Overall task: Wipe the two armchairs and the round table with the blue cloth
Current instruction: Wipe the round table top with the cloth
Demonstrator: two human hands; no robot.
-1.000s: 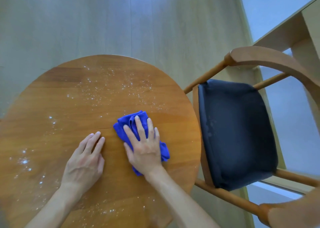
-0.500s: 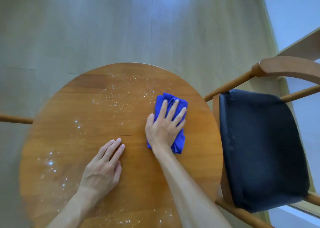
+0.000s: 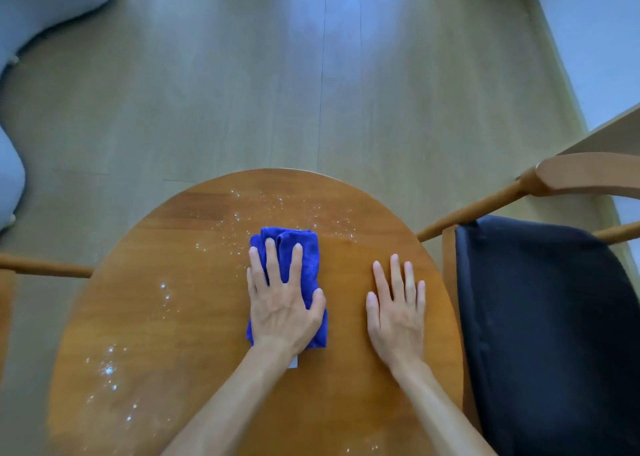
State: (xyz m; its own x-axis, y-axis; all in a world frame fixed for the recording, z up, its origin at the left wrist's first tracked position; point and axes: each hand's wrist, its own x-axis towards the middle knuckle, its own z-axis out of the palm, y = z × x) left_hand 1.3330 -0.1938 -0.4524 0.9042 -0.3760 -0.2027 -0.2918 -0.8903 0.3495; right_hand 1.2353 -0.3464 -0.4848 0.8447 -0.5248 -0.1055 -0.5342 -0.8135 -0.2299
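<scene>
the left hand (image 3: 282, 311) lies flat on the folded blue cloth (image 3: 287, 247), fingers straight and spread, thumb laid along the cloth's right edge; it presses the cloth down rather than gripping it. the cloth sits near the middle of the round table (image 3: 173, 317), its near part covered by the palm, a small white tag (image 3: 293, 362) peeking out beside the wrist. the right hand (image 3: 398, 317) rests open and flat on bare wood just beside it, holding nothing. pale specks (image 3: 107, 369) are scattered over the far part and the left side of the tabletop; whether they are droplets or crumbs is hard to tell. the table's near edge is cut off by the frame. to the right stands an armchair (image 3: 554, 317) with a dark seat, its curved wooden back and near side running out of view. at the left edge only a wooden rail (image 3: 45, 268) shows, too little to identify. a blurred pale-grey shape (image 3: 34, 5) fills the upper left corner above the wooden floor (image 3: 346, 91).
</scene>
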